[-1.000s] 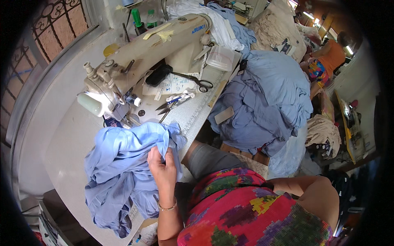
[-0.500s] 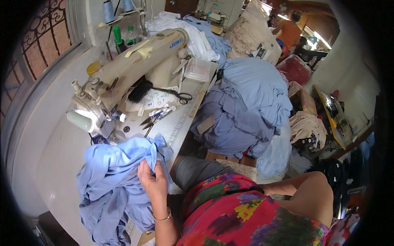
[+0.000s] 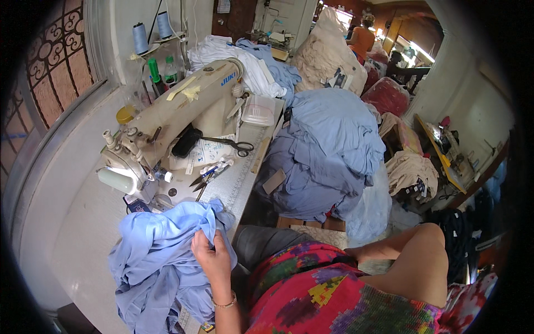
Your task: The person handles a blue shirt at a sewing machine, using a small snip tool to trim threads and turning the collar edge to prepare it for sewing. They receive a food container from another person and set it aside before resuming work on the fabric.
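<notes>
On the sewing table lies a bunched light blue garment [image 3: 161, 267], its folds spilling toward the near edge. My left hand [image 3: 211, 250], with a bracelet on the wrist, pinches the garment's upper right edge between thumb and fingers. Just beyond the cloth stands a beige sewing machine [image 3: 183, 106] with its lamp lit over the needle area. Small thread snips [image 3: 204, 177] lie on the table between the cloth and a pair of dark-handled scissors [image 3: 236, 146]. My right arm [image 3: 411, 250] is bent at my side; its hand is hidden behind my waist.
A large pile of blue garments [image 3: 328, 150] rises right of the table. White cloth [image 3: 239, 67] lies behind the machine, near a clear plastic box [image 3: 258, 110]. Thread cones [image 3: 140, 38] stand at the back left. A person in orange [image 3: 362, 40] is far off.
The whole view has shifted slightly, so the table and pile sit a little lower and to the left. My left hand keeps its pinch on the blue garment, which looks nearly unchanged.
</notes>
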Motion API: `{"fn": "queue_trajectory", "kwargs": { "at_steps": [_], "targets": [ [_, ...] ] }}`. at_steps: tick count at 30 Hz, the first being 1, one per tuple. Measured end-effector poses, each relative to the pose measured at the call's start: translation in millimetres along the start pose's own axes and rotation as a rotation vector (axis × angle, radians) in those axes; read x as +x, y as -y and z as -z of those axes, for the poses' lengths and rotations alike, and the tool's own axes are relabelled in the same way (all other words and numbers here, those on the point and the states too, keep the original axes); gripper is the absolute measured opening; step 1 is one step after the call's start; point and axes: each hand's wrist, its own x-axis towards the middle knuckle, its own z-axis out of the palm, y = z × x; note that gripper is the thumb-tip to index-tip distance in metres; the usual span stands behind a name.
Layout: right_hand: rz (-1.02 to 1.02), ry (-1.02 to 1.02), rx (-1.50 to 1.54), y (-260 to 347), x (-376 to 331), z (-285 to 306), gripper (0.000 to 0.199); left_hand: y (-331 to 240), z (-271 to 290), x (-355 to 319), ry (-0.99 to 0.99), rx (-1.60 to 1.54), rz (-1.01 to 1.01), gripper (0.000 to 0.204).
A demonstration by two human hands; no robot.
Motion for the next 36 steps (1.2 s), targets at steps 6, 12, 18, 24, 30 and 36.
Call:
{"fn": "queue_trajectory", "kwargs": {
  "at_steps": [6,12,18,24,30,36],
  "targets": [
    [0.01,0.033,-0.029,2.9,3.2,6.8,0.025,3.3,-0.8,-0.8,-0.015,0.011,0.003,0.006],
    [0.029,0.07,-0.062,11.9,12.7,12.0,0.025,6.6,-0.2,-2.6,-0.008,0.015,0.025,0.006],
    [0.065,0.094,-0.108,21.5,19.2,26.2,0.026,3.9,0.8,-2.1,-0.007,-0.022,0.074,0.007],
    [0.101,0.136,-0.217,34.5,27.9,41.8,0.027,10.4,-0.8,-2.1,-0.071,-0.052,0.071,0.006],
    [0.113,0.203,-0.356,57.4,31.7,64.8,0.028,6.9,-6.2,-1.1,-0.065,-0.322,0.316,0.005],
    [0.144,0.258,-0.539,96.8,42.2,94.8,0.028,-7.7,11.7,0.7,-0.088,-0.478,0.38,0.013]
  ]
}}
